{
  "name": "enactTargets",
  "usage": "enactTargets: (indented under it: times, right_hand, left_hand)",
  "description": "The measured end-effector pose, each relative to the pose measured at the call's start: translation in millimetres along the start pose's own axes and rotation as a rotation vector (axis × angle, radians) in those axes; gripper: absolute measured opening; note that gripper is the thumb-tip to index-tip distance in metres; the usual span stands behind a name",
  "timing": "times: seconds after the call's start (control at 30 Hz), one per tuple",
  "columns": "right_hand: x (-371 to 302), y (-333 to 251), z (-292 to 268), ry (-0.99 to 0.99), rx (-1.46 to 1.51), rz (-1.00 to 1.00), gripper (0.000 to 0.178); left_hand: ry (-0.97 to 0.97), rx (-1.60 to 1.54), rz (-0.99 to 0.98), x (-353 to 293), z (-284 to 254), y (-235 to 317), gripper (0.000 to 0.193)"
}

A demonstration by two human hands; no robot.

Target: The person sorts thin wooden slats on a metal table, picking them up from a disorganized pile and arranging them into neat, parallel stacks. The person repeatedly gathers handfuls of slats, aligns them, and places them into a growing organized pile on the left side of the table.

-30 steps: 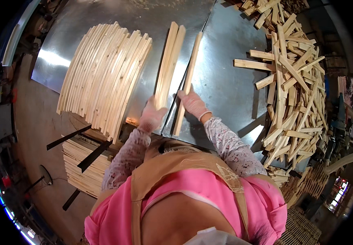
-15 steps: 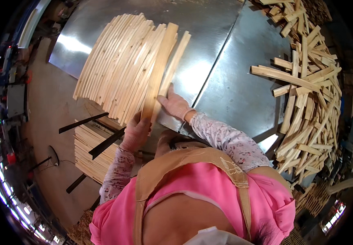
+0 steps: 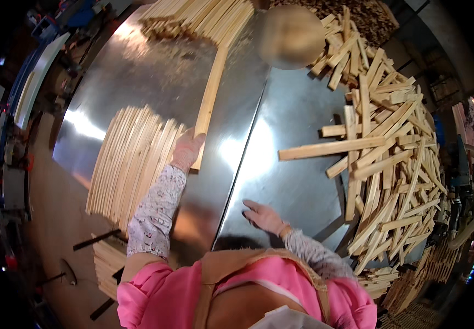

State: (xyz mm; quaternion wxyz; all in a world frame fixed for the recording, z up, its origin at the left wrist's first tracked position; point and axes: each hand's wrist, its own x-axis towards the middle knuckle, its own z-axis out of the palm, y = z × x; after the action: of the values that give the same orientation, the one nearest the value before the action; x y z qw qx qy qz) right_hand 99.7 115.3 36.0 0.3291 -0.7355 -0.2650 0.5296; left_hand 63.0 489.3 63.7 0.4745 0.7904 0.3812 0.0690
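My left hand [image 3: 186,151], in a pale pink glove, is closed on the near end of a long wooden strip [image 3: 209,101]. The strip points away across the metal table, and its far end reaches a row of strips [image 3: 198,21] at the far side. Left of this hand, a second row of wooden strips [image 3: 133,159] lies side by side at the table's left edge. My right hand [image 3: 265,217], also gloved, hovers with fingers apart and nothing in them, near the table's seam.
A large jumbled heap of wooden strips [image 3: 401,164] covers the right side of the metal table [image 3: 297,186]. One strip [image 3: 330,148] juts out of the heap toward the middle. More stacked strips [image 3: 108,266] sit below the table's left edge, beside dark metal bars [image 3: 97,240].
My left hand has carried the strip forward to the far row. My right hand has come away from the strips and moved right. The view has shifted, showing more of the far table.
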Motion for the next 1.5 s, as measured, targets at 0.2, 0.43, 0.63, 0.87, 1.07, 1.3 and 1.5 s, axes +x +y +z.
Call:
enactTargets:
  times: [0.2,0.43,0.63,0.87,1.07,1.3,1.5]
  right_hand:
    - [-24,54,-36,0.139,0.403,0.197,0.058]
    - [-44,33,-62,0.502,0.124,-0.135,0.042]
    - [-93,52,-174,1.574,0.004,0.088,0.052]
    - [-65,95,-221,1.561,-0.237,0.496,0.074]
    - [-48,91,-117,1.315,-0.073,0.057,0.082]
    - [-71,88,-17,0.907,0.377,0.137,0.072]
    - [-6,51,23,0.824,0.423,-0.092,0.052]
  left_hand:
    - [0.124,0.487,0.181,230,21,122,0.061]
    - [0.089,0.446,0.561,309,171,189,0.08]
    - [-0.438,0.088,0.778,58,317,169,0.075]
    - [-0.615,0.666,0.545,-35,342,158,0.09]
    - [-0.809,0.255,0.323,-103,269,83,0.066]
    - [-0.532,-0.346,-0.182,-201,158,-9,0.042]
    - [-0.481,-0.612,-0.141,-231,178,-16,0.049]
